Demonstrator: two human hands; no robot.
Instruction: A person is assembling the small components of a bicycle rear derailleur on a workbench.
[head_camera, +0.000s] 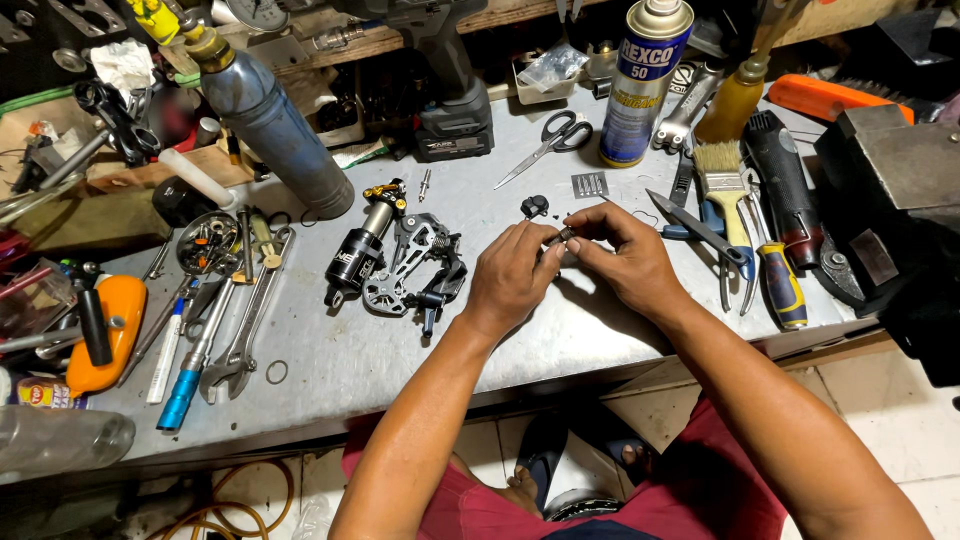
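Both my hands meet over the middle of the grey metal workbench (330, 360). My left hand (510, 278) and my right hand (628, 255) pinch a small dark metal part (561, 238) between their fingertips. A small black piece (534, 206) lies just beyond the fingers. To the left of my left hand lie a black shock absorber (362, 245) and a grey and black bicycle derailleur (418, 270).
Scissors (556, 138), a tall spray can (642, 80), a paintbrush (724, 185), pliers (700, 232) and a yellow-handled screwdriver (782, 285) lie right and behind. A blue-grey cylinder (275, 125), a cordless drill (450, 90), wrenches (240, 330) and an orange tool (108, 335) crowd the left. A vise (885, 190) stands far right.
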